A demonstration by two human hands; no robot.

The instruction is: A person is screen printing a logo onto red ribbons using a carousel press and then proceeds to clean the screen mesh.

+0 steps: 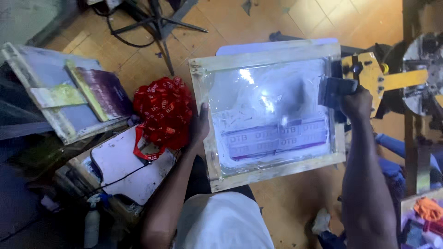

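A wooden-framed printing screen (272, 170) lies flat in the middle of the view, over a pale board whose edge shows above its top rail; its mesh (272, 106) is glossy with whitish ink, and rows of purple lettering show across its lower half. The left hand (199, 127) rests on the frame's left rail, fingers wrapped loosely over the outer edge, gripping the wood. The right hand (356, 103) is closed around the handle of a dark squeegee (334, 90), which stands at the screen's upper right corner, its blade touching the mesh just inside the right rail; a yellow metal clamp arm (369, 76) sits just beyond it, joined to the frame's right side.

Just beside the left hand lies a heap of red ribbon (164, 113) with white print; one loop trails down onto a white-smeared board (120, 168). Further left, another framed screen (55, 87) leans tilted, carrying a dark purple squeegee (106, 92) and a yellow-green strip. The floor (240, 23) is of tan tiles; bright cloths (427, 207) lie at the lower right.
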